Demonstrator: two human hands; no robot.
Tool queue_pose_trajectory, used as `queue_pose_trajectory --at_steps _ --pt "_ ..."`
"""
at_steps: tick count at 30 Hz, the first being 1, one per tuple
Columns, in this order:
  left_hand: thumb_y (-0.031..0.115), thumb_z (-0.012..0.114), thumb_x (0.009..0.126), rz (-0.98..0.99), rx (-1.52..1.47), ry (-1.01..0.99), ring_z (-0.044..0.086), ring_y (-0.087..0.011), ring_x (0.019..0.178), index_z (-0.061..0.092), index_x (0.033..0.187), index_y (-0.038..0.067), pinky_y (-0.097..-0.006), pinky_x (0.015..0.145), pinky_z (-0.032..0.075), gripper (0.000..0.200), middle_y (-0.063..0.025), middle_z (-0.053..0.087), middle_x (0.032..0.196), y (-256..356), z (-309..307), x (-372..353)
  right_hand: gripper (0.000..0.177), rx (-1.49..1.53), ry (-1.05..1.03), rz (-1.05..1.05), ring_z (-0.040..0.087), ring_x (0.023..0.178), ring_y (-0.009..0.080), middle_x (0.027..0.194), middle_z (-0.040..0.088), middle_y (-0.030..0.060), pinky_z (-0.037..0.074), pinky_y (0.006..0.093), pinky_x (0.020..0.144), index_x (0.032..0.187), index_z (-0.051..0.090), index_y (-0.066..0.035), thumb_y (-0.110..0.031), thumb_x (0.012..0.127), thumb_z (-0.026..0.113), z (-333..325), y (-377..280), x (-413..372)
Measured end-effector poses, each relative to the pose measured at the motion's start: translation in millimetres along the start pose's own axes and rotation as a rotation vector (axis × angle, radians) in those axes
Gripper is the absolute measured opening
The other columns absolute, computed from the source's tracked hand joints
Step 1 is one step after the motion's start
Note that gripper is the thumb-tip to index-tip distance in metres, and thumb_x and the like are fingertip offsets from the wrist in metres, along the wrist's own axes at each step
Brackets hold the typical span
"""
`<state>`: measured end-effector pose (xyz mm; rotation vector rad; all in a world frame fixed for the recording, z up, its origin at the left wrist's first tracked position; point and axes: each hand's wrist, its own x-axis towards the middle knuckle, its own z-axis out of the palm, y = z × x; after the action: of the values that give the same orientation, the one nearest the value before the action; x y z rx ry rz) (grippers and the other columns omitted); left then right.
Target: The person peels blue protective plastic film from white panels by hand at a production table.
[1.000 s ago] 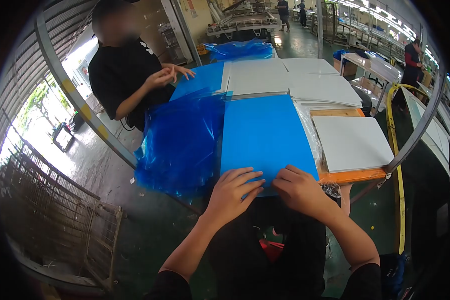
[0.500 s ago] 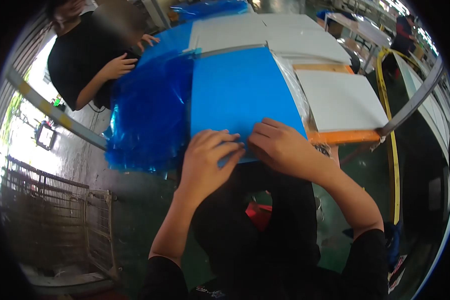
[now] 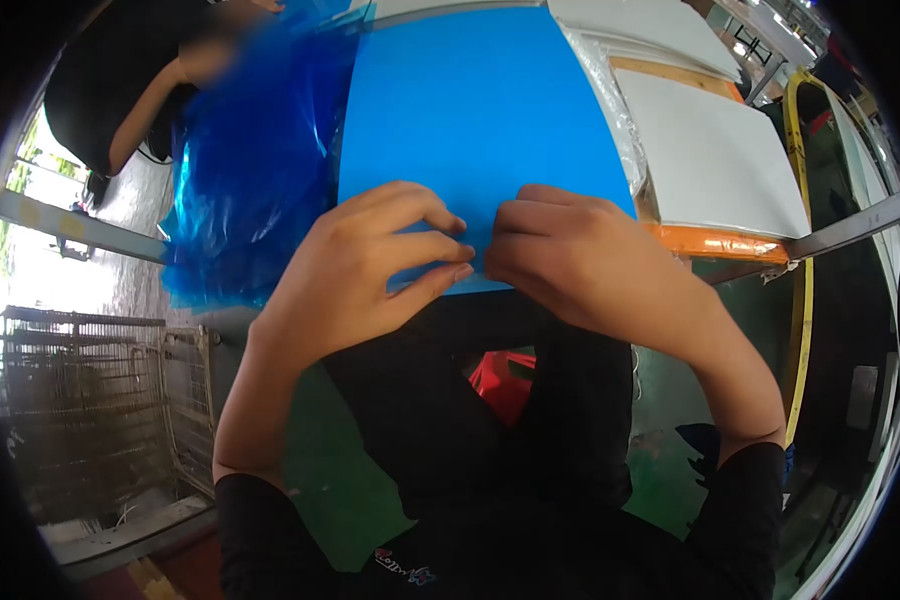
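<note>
A bright blue sheet (image 3: 470,110) lies flat in front of me, its near edge close to my lap. Over its near left part is my left hand (image 3: 375,260), fingers bent but apart, with nothing visible between them. My right hand (image 3: 565,255) rests at the near edge of the sheet with its fingers curled closed; whatever the fingertips pinch is hidden. A small gap separates the two hands. Left of the sheet lies a heap of glossy dark blue plastic film (image 3: 250,170).
White boards (image 3: 715,165) lie on the right beside an orange edge (image 3: 720,243) and clear plastic (image 3: 615,105). A co-worker in black (image 3: 120,75) is at the upper left. A wire cage cart (image 3: 90,410) stands lower left, and metal rails (image 3: 850,225) flank the table.
My view has tilted down and come closer to the sheet. My left hand's fingers remain apart and my right hand's remain curled. The co-worker's arm has shifted near the film.
</note>
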<state>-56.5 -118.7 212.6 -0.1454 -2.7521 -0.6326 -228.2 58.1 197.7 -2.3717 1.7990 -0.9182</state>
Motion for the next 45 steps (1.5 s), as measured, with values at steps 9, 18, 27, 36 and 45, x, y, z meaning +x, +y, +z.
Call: queue_pose_trajectory --at_steps 9,18,27,36,45 --pt "0.003 0.085 0.073 -0.071 -0.06 -0.033 0.065 -0.0314 0.122 0.073 0.086 0.002 -0.0382 0.098 0.053 0.017 -0.0139 0.07 0.119 2 5 -3 0.015 -0.195 0.088 -0.035 0.06 0.087 0.0258 0.09 0.056 0.008 0.052 0.0363 0.071 0.089 0.062 -0.001 -0.004 0.078 0.071 19 2 4" --pt "0.0 0.081 0.077 0.013 -0.021 0.0 0.064 -0.0323 0.127 0.074 0.093 0.001 -0.0394 0.101 0.054 0.018 -0.0161 0.072 0.124 -3 12 -7 0.026 0.035 0.128 0.087 0.063 0.088 0.0278 0.098 0.065 0.0092 0.051 0.038 0.073 0.098 0.067 -0.001 0.004 0.074 0.076 3 5 -9" --pt "-0.002 0.078 0.079 0.118 0.066 -0.007 0.066 -0.0359 0.122 0.071 0.097 -0.002 -0.0415 0.098 0.057 0.019 -0.0183 0.073 0.12 -6 15 -8 0.027 -0.201 0.238 -0.025 0.068 0.085 0.0263 0.096 0.07 0.0107 0.057 0.0346 0.072 0.091 0.072 0.002 -0.001 0.066 0.083 14 6 -31" --pt "-0.005 0.077 0.08 0.245 0.184 0.094 0.068 -0.0394 0.119 0.068 0.104 -0.002 -0.0436 0.096 0.059 0.026 -0.0215 0.074 0.116 -11 32 -16 0.027 -0.285 0.441 -0.151 0.068 0.082 0.0245 0.092 0.07 0.0108 0.057 0.0327 0.069 0.088 0.074 0.002 -0.002 0.064 0.084 38 10 -38" --pt "-0.008 0.076 0.079 0.127 0.031 -0.012 0.068 -0.0389 0.119 0.071 0.099 -0.002 -0.0434 0.098 0.056 0.022 -0.0229 0.074 0.115 -7 18 -8 0.022 -0.03 0.232 0.068 0.063 0.071 0.0212 0.086 0.069 0.008 0.049 0.0298 0.061 0.086 0.073 0.0 0.0 0.066 0.084 10 -5 -10"
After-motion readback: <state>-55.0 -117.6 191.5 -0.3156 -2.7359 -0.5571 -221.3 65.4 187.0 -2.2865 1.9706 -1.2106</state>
